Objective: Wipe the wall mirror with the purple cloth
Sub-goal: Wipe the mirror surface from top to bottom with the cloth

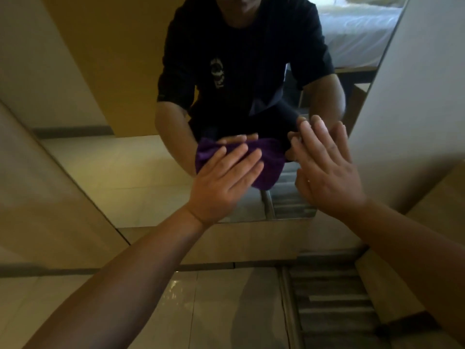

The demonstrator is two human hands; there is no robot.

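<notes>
A tall wall mirror fills the middle of the head view, its lower edge a little above the floor. My left hand lies flat on a bunched purple cloth, pressing it against the lower part of the glass. My right hand rests just to the right of the cloth with its fingers spread flat on the mirror, holding nothing. The glass reflects a person in a dark shirt and both arms.
A beige wall panel borders the mirror on the right and another wall stands on the left. Below lie pale floor tiles and a striped mat. A white bed shows in the reflection.
</notes>
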